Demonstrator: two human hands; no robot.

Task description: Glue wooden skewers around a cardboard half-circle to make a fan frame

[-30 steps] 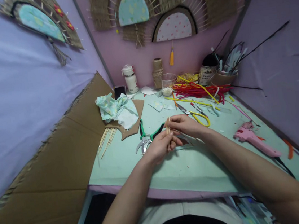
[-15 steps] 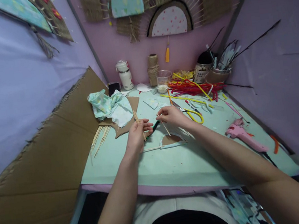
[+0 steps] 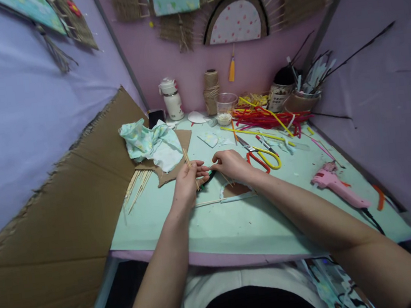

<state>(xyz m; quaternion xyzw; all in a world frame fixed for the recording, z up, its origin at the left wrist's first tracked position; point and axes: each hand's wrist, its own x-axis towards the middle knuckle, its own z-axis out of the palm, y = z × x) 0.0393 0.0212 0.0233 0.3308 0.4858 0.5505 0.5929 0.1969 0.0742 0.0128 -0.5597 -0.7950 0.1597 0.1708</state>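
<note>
Here's the cardboard semicircle [image 3: 237, 189] lying flat on the pale green tabletop [image 3: 215, 232], so call that the middle of the dial, with 12 o'clock away from the person. Its straight edge faces 6 o'clock, a pale strip runs along it, and 1 light stick [image 3: 207, 203] reaches out from there toward 9.

Up between 9 and 10, the left hand [image 3: 185, 181] grips a few bamboo sticks [image 3: 186, 157] by the thumb, tops tipped to 11 o'clock, its other fingers loosely spread. And the right hand [image 3: 231, 163], close in at 12, is closed in a pinch on a thin stick [image 3: 226, 177] that slants down to the semicircle; the pinched end is hidden by the fingers. The 2 hands' fingertips almost meet! Behind them, at 10, a dark tool handle [image 3: 210, 178] peeks out.

Round the dial: yellow-handled scissors [image 3: 271, 158] at 2, a pink glue gun [image 3: 341, 190] at 3, loose sticks [image 3: 140, 188] at 9, crumpled printed cloth [image 3: 155, 142] at 10, a white bottle [image 3: 173, 103] at 11, a clear cup [image 3: 226, 105] at 12, and red fuzzy stems [image 3: 263, 118] at 1.
</note>
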